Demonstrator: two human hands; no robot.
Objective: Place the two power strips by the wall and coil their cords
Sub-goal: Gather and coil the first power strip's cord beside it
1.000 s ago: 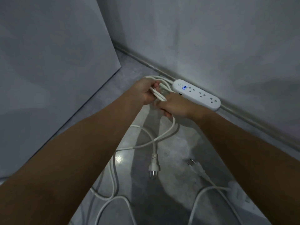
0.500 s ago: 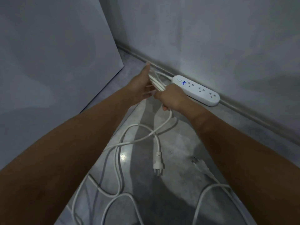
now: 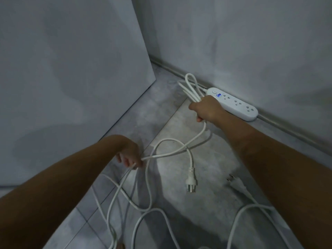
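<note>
The power strip (image 3: 233, 103) lies flat on the floor (image 3: 206, 168), with its long side against the wall (image 3: 251, 42). Its cord (image 3: 172, 153) leaves the switch end of the strip. Several gathered loops (image 3: 192, 87) stand just beside that end. The right hand (image 3: 206, 109), directly in front of the strip, has its grip closed around these loops. The left hand (image 3: 130, 159), well apart from the strip, has its grip closed on the slack run, pinching it.

The cord appears light, soft and slightly springy. Loops are likely to open if the grip loosens. The smooth jacket should slide through a loose grip. Take hold of the slack close to the loops, not at the plug (image 3: 191, 182), which lies loose on the floor.

A second plug (image 3: 235, 182) and second cord (image 3: 239, 218) lie farther from the strip. The second strip is not in view.
</note>
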